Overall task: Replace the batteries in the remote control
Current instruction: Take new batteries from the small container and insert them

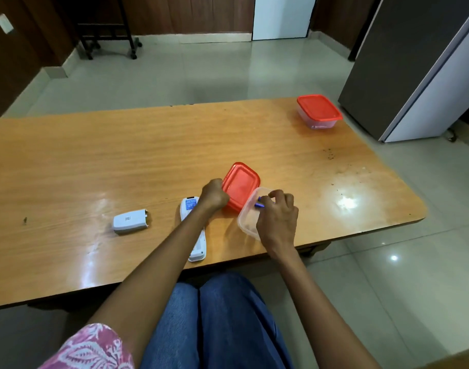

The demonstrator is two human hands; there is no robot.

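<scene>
A white remote control (194, 230) lies back-up near the table's front edge, partly under my left forearm. Its detached battery cover (130, 221) rests on the table to the left. My left hand (213, 194) grips the edge of a red lid (241, 185) and holds it tilted. To the right of the lid, a clear plastic container (248, 221) sits open. My right hand (277, 214) reaches into it, with its fingers pinched on blue batteries (260, 203). The hand hides the rest of the container's inside.
A second clear container with a red lid (318, 110) stands closed at the table's far right corner. The wooden table (121, 155) ends just right of my right hand. A grey refrigerator (414, 70) stands beyond on the right. My knees are under the front edge.
</scene>
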